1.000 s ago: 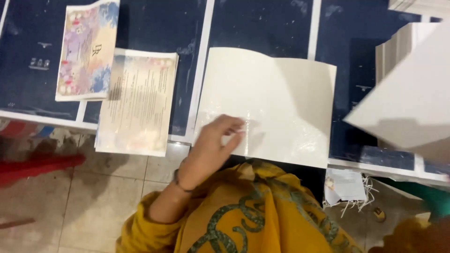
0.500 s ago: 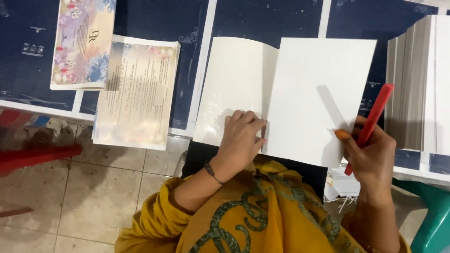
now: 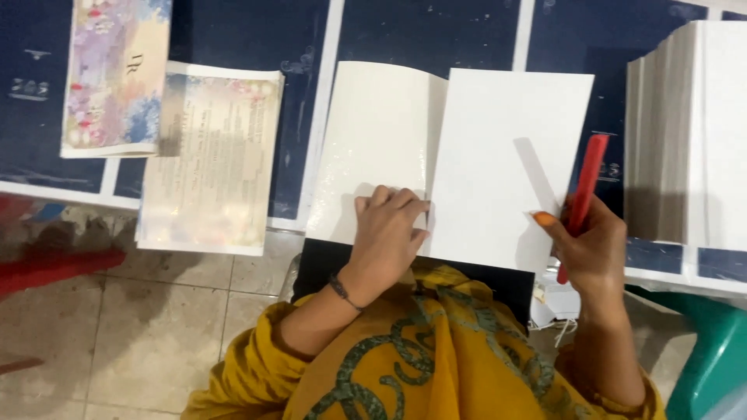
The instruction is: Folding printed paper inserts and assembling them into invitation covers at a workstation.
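The left hand [image 3: 387, 233] lies flat with its fingers [image 3: 401, 204] spread and gripping nothing, pressing down on the glossy white sheet [image 3: 377, 140] right where it meets the matte white card [image 3: 510, 155]. The right hand [image 3: 593, 247] is closed around a red stick [image 3: 582, 194], thumb on top, the stick pointing up and away along the card's right edge. A second ago this hand was out of view and a white card was being carried in from the right; half a second ago the card was already down beside the glossy sheet and the stick was in the hand. Now the card lies square, overlapping the sheet's right side, so the laying-down looks finished. To the right stands a tall stack of white cards [image 3: 692, 132]. To the left lie a printed page [image 3: 210, 155] and a flowered card [image 3: 117, 74] on the dark blue table [image 3: 436, 31].
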